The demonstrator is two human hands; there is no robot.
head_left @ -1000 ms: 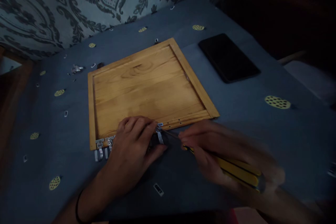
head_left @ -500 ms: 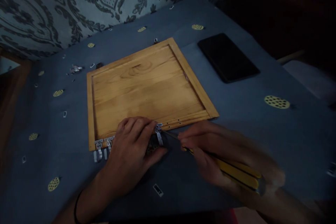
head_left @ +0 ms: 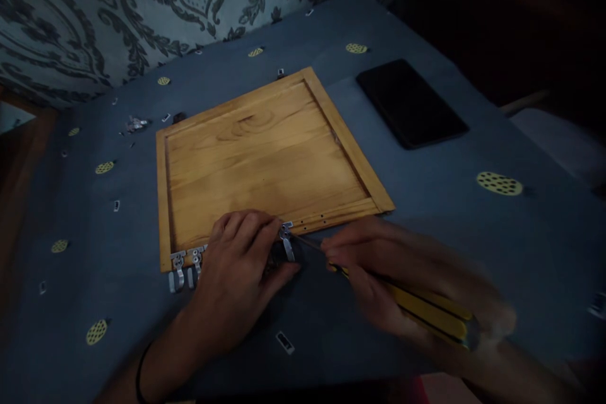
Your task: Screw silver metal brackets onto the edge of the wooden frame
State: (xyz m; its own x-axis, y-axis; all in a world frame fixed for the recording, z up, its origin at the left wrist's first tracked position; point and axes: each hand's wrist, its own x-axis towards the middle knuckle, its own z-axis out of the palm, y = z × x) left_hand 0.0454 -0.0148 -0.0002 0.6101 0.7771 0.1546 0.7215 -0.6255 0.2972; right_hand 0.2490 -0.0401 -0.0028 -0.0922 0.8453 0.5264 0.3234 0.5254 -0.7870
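A framed wooden board (head_left: 265, 158) lies flat on the table. Silver metal hooks (head_left: 178, 268) run along its near edge, some hidden under my left hand. My left hand (head_left: 237, 265) is closed over that edge, fingers on the board and thumb below it, close to the rightmost metal hook (head_left: 286, 243). My right hand (head_left: 392, 278) is wrapped around a screwdriver (head_left: 428, 315) with a yellow and black handle. The screwdriver's thin shaft slants left, its tip at the rightmost hook. Small dark holes show in the edge to the right of that hook.
A black phone or tablet (head_left: 409, 104) lies right of the board. Small metal pieces (head_left: 136, 124) sit beyond the board's left corner, with a dark small item (head_left: 178, 118) nearby. The blue tablecloth (head_left: 521, 265) has pineapple prints. A patterned wall (head_left: 189, 0) stands behind.
Both hands stay almost in place. The left thumb has shifted very slightly; the screwdriver's tip remains at the rightmost hook.
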